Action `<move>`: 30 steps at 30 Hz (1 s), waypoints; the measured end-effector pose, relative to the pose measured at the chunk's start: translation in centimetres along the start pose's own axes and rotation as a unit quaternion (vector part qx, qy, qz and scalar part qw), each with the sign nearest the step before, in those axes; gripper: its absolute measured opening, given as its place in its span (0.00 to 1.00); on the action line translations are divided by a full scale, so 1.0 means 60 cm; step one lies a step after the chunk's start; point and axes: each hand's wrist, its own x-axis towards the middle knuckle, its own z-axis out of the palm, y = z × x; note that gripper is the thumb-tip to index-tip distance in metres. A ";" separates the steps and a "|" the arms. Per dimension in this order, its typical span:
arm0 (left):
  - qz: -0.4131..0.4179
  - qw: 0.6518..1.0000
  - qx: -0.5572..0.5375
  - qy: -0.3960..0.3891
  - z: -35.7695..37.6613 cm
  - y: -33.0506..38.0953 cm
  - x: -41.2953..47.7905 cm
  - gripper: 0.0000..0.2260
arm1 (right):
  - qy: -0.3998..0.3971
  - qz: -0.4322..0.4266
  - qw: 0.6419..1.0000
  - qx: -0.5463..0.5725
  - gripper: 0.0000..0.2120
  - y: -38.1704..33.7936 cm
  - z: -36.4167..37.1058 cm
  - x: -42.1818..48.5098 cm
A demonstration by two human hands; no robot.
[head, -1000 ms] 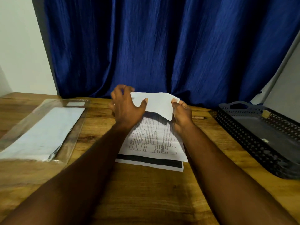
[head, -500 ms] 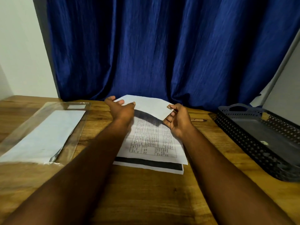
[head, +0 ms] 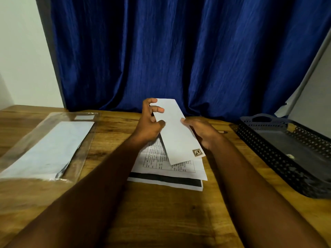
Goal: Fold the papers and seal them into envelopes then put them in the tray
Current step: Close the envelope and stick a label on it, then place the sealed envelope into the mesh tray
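A white envelope [head: 176,129] with a small stamp at its near right corner is held lengthwise above the table, its far end raised. My left hand [head: 149,123] grips its far left edge with fingers and thumb. My right hand [head: 202,132] holds its right long edge. Under it lies a stack of printed papers [head: 161,163] with a table of text on top and a black band on the sheet below. A dark perforated tray [head: 293,153] stands at the right.
A clear plastic sleeve with white envelopes [head: 48,149] lies at the left on the wooden table [head: 161,212]. A pencil [head: 223,131] rests behind my right hand. A blue curtain hangs along the far table edge.
The envelope has been turned from lying crosswise to pointing away from me, stamp end near. Both hands shifted their hold along its edges.
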 end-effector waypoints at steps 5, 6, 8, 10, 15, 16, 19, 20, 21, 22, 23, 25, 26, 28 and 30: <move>0.043 0.995 0.046 0.073 0.007 -0.012 0.002 0.26 | 0.023 -0.053 0.997 0.041 0.11 0.008 0.005 0.009; 0.049 0.992 0.056 0.104 0.008 -0.013 0.003 0.24 | 0.045 -0.061 0.996 0.051 0.11 0.009 0.005 0.016; 0.063 0.984 0.086 0.141 0.013 -0.013 0.006 0.20 | 0.085 -0.069 0.992 0.055 0.10 0.012 0.000 0.024; 0.071 0.981 0.119 0.138 0.017 -0.012 0.010 0.16 | 0.102 -0.068 0.991 0.055 0.09 0.010 -0.005 0.026; 0.063 0.971 0.208 0.103 0.041 -0.012 0.008 0.03 | 0.102 -0.075 0.992 0.025 0.03 -0.003 -0.025 0.015; 0.056 0.970 0.218 0.092 0.049 -0.013 0.008 0.03 | 0.106 -0.079 0.991 0.014 0.03 -0.008 -0.037 0.011; 0.046 0.970 0.231 0.058 0.082 0.000 0.007 0.03 | 0.144 -0.094 0.985 -0.005 0.05 -0.035 -0.096 -0.010; 0.048 0.971 0.227 0.052 0.098 0.010 0.006 0.03 | 0.158 -0.093 0.983 -0.021 0.05 -0.047 -0.123 -0.021; 0.049 0.973 0.220 0.048 0.115 0.019 0.005 0.04 | 0.165 -0.095 0.981 -0.035 0.06 -0.059 -0.145 -0.033; 0.051 0.975 0.211 0.044 0.134 0.028 0.004 0.05 | 0.173 -0.094 0.979 -0.048 0.08 -0.072 -0.172 -0.043; 0.047 0.978 0.199 0.038 0.156 0.035 0.002 0.05 | 0.185 -0.099 0.976 -0.056 0.09 -0.083 -0.201 -0.052; 0.037 0.984 0.173 0.023 0.191 0.044 -0.001 0.05 | 0.212 -0.105 0.968 -0.080 0.10 -0.107 -0.244 -0.073; 0.037 0.985 0.169 0.012 0.212 0.046 -0.003 0.06 | 0.228 -0.103 0.963 -0.103 0.09 -0.120 -0.266 -0.090; 0.028 0.985 0.170 -0.010 0.257 0.046 -0.009 0.06 | 0.261 -0.080 0.948 -0.165 0.03 -0.137 -0.323 -0.120; 0.018 0.987 0.160 -0.023 0.309 0.043 -0.022 0.07 | 0.287 -0.036 0.932 -0.218 0.13 -0.135 -0.391 -0.138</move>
